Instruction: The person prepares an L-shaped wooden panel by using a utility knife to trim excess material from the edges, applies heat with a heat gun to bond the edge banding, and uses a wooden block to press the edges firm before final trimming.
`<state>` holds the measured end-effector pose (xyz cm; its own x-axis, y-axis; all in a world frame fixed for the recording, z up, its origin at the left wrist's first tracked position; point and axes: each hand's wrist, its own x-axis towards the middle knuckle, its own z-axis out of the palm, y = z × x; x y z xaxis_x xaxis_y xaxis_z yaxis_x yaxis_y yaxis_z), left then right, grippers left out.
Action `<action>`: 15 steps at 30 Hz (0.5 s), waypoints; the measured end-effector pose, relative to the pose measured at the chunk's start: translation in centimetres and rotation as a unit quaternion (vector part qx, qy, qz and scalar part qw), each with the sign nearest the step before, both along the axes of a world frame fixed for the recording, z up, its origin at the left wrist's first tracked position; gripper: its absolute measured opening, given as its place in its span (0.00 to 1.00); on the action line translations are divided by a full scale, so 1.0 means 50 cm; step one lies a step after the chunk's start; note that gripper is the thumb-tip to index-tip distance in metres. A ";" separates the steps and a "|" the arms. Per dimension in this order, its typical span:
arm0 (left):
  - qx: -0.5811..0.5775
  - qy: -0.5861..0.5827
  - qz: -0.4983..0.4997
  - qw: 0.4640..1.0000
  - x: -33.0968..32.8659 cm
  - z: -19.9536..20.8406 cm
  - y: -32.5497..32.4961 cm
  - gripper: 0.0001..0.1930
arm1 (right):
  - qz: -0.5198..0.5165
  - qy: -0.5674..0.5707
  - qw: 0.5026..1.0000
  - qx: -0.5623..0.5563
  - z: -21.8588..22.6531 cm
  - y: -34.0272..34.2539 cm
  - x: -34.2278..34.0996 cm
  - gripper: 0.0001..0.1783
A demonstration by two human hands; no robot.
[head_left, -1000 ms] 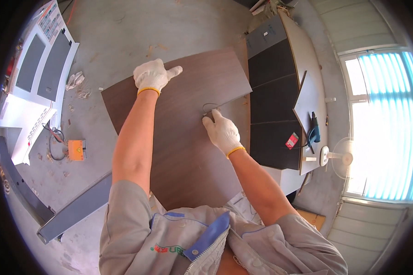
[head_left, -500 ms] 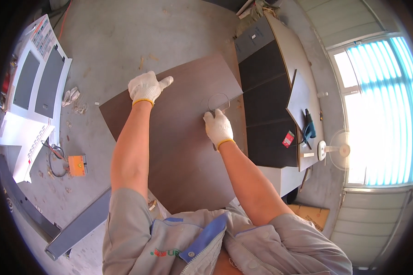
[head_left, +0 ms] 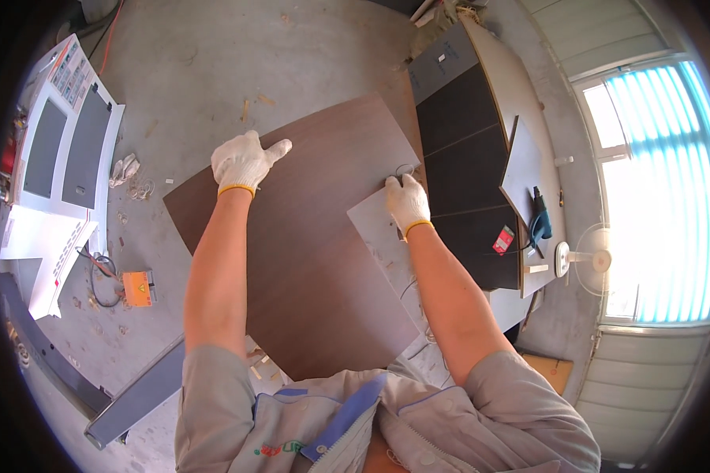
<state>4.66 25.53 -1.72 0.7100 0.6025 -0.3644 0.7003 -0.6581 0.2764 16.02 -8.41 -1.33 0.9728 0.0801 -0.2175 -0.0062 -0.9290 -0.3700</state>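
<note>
Our white-gloved left hand (head_left: 242, 162), thumb spread, clasped the brown notched wood-grain board (head_left: 315, 260) far left, seemingly steadying it; our right hand (head_left: 408, 202) curled, grip unclear.

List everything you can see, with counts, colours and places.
Panel: 1, brown, centre
Thin loop: 1, dark, upper centre
Panelled unit: 1, dark, right
Board: 1, grey, on unit
Power tool: 1, blue, right
Card: 1, red, right
Fan: 1, white, right
Blinds: 1 set, bluish, far right
Cardboard: 1, brown, lower right
Cabinet: 1, white, left
Box: 1, orange, left
Beams: 2, grey, lower left
Shirt: 1, grey, bottom
Left hand: 1, white glove, panel's upper left
Right hand: 1, white glove, panel's right
</note>
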 end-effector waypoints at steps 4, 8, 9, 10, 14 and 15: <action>0.004 0.013 -0.011 1.000 0.009 0.011 -0.008 0.44 | 0.011 -0.059 0.998 0.008 -0.037 -0.047 0.070 0.29; -0.016 0.016 0.011 1.000 0.014 0.016 -0.012 0.47 | 0.035 -0.035 0.999 -0.016 -0.025 -0.054 0.102 0.29; -0.013 0.022 0.011 1.000 0.008 0.011 -0.008 0.47 | 0.067 -0.012 0.997 -0.036 -0.003 -0.044 0.096 0.30; -0.008 0.015 0.014 1.000 0.001 0.006 0.000 0.47 | 0.067 -0.007 0.997 -0.032 -0.001 -0.036 0.092 0.30; -0.025 0.009 0.010 1.000 0.002 0.037 -0.014 0.48 | 0.010 -0.002 1.000 0.005 -0.009 -0.051 0.132 0.22; -0.016 0.010 0.011 1.000 -0.008 0.037 -0.009 0.48 | -0.028 0.010 0.999 0.033 -0.010 -0.047 0.143 0.21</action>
<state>4.24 25.08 0.14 0.6891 0.6060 -0.3972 0.7202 -0.6333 0.2833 23.15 -10.78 -1.81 0.9718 0.0413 -0.2323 -0.0645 -0.9006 -0.4298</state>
